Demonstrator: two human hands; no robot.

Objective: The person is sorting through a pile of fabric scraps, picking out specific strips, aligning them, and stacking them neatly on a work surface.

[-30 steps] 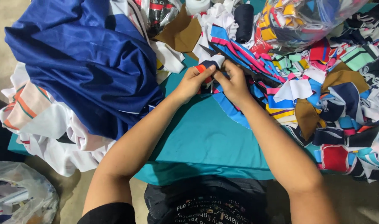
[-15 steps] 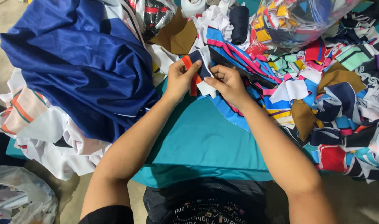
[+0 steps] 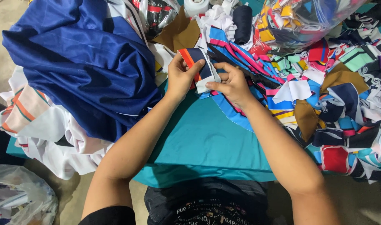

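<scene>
Centrally, far of the teal cloth (image 3: 207,141): strip (image 3: 201,66), navy, orange and white, pinched by left hand (image 3: 183,77) and right hand (image 3: 231,85). Long axis runs far-left to near-right, white end nearest. Sorting appears early: scrap heap (image 3: 324,96) remains right, blue fabric (image 3: 82,62) left.

Left grip (image 3: 183,77), right grip (image 3: 230,85) pinched.

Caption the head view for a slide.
Left hand and right hand hold a striped fabric piece over a teal cloth.
</scene>
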